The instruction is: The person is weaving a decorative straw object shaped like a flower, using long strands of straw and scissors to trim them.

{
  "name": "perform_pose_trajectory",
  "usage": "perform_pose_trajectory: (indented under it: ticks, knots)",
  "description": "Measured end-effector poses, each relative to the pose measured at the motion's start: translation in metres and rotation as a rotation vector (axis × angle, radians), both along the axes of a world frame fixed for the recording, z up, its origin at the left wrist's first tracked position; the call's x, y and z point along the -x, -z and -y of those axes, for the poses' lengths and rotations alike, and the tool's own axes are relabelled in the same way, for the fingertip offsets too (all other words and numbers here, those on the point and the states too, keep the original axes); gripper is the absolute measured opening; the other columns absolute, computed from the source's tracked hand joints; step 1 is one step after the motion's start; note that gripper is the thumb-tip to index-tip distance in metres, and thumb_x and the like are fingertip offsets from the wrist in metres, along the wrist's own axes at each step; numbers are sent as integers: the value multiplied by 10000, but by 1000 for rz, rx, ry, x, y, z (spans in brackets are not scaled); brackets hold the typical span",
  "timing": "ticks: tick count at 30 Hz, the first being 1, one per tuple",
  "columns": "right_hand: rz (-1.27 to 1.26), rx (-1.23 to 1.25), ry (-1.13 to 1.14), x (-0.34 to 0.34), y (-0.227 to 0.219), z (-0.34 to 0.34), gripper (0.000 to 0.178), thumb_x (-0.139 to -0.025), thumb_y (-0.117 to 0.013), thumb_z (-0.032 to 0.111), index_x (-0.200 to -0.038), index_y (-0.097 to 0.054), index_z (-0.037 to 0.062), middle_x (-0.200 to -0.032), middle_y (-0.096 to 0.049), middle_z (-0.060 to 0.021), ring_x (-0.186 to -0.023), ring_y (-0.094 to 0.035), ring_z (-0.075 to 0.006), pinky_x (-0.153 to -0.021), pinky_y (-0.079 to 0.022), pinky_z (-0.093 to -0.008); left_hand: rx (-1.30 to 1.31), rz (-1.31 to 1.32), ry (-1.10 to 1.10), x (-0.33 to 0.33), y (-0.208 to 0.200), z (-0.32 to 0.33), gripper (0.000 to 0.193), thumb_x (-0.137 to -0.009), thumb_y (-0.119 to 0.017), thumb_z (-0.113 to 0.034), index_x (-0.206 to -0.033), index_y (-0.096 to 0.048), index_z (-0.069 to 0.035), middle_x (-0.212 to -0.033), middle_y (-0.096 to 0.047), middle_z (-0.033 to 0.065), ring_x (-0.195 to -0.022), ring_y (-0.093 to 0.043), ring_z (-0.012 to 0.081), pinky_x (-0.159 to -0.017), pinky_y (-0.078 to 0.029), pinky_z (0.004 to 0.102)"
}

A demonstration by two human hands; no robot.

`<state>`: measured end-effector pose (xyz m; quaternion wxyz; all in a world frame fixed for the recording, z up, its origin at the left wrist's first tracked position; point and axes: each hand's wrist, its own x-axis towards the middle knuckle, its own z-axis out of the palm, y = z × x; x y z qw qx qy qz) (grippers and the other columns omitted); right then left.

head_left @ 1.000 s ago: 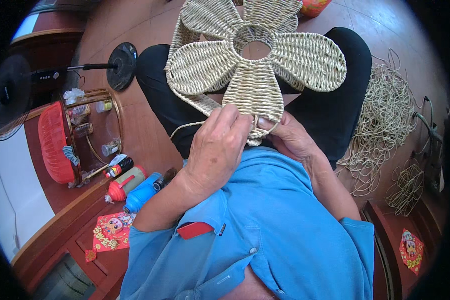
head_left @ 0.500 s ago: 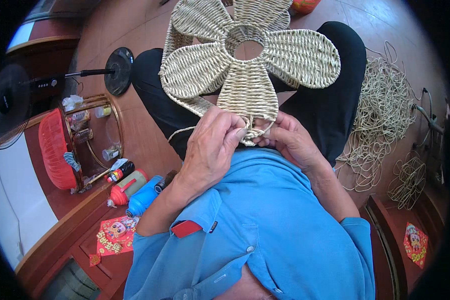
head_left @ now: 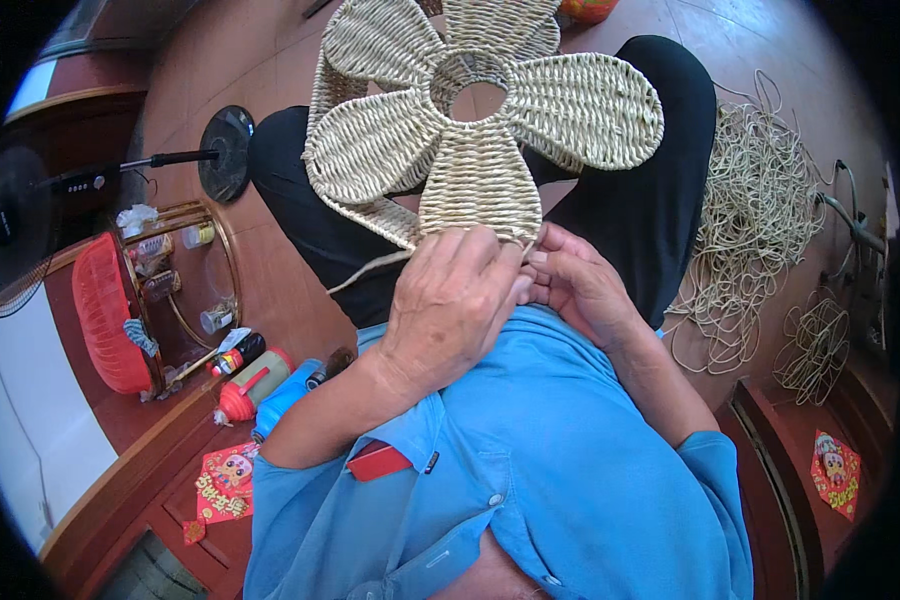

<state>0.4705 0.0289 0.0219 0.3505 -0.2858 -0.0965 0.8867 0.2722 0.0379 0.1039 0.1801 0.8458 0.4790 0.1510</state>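
Head view shows a woven flower just beyond the blue shirt. At the petal edge nearest this shirt, the right hand seems to pinch a thin strand; what the left hand grips is hidden, I cannot tell. Weak pinching could let the strand slip, and the weave might loosen.
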Motion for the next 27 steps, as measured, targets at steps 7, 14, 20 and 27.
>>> perform_pose_trajectory:
  ticks: [7, 14, 20, 27]
  knots:
    - [-2, 21, 24, 0, 0, -1, 328, -1099, -599, 126, -1403, -579, 6, -1289, -682, -80, -1064, -708, -129, -937, -611, -305, 177, 122, -22, -1, 9, -10, 147, -916, -768, -100, -1046, -732, -40, -921, -626, 118, -855, -677, 318, -758, -543, 447]
    - [43, -20, 7, 1, 6, 6, 260, -1108, -639, 133, -1328, -644, -6, -1175, -725, -73, -1010, -721, -127, -914, -625, -289, 155, 160, -111, 2, -1, 0, 197, -887, -794, -62, -1075, -736, -54, -942, -653, 109, -830, -690, 300, -743, -554, 424]
    - [-5, 52, 0, 2, 11, 3, 262, -1106, -642, 137, -1328, -643, -1, -1163, -722, -75, -1011, -725, -136, -908, -628, -293, 180, 200, -165, 7, -4, 2, 257, -884, -807, -32, -1131, -741, -60, -959, -670, 87, -810, -693, 237, -725, -561, 385]
    - [-189, 227, 9, 7, 11, 0, 220, -1099, -579, 111, -1271, -648, -7, -1098, -713, -82, -923, -714, -164, -826, -625, -313, 179, 194, -232, 13, 4, 1, 274, -857, -834, -14, -1111, -739, -49, -947, -670, 77, -794, -689, 178, -669, -563, 346]
